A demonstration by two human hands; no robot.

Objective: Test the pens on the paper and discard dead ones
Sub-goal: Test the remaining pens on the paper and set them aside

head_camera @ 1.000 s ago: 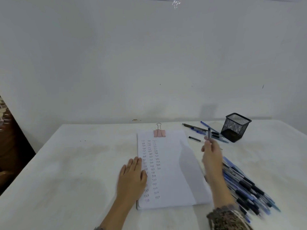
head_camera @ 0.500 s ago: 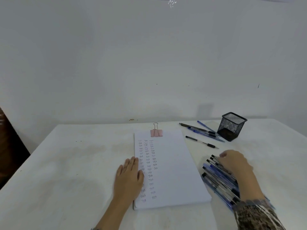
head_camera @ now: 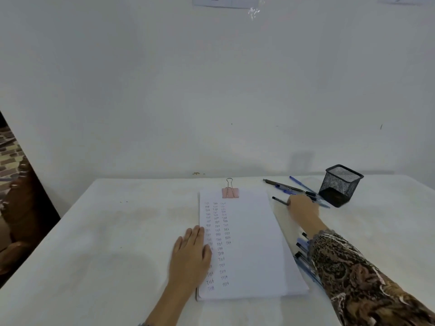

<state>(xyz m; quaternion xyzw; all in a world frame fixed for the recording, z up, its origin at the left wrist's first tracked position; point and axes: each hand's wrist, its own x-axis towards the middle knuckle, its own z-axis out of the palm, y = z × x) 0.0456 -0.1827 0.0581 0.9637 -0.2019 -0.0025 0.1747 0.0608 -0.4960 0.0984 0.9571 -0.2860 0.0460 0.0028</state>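
Pressed left hand point(head_camera: 190, 257) flat, fingers straight, on the paper's point(head_camera: 247, 243) left edge. Held right hand point(head_camera: 302, 207) over a black pen point(head_camera: 279, 200) beside the loose pens point(head_camera: 292, 188) near the mesh cup point(head_camera: 340, 184); could not tell whether pinching it. Had a pen pile point(head_camera: 301, 255) under the right sleeve point(head_camera: 353, 274).

White table point(head_camera: 117, 231), pink binder clip point(head_camera: 230, 192)

Left hand point(head_camera: 190, 255) flat on paper point(head_camera: 249, 243), right hand point(head_camera: 302, 207) over black pen point(head_camera: 279, 200)
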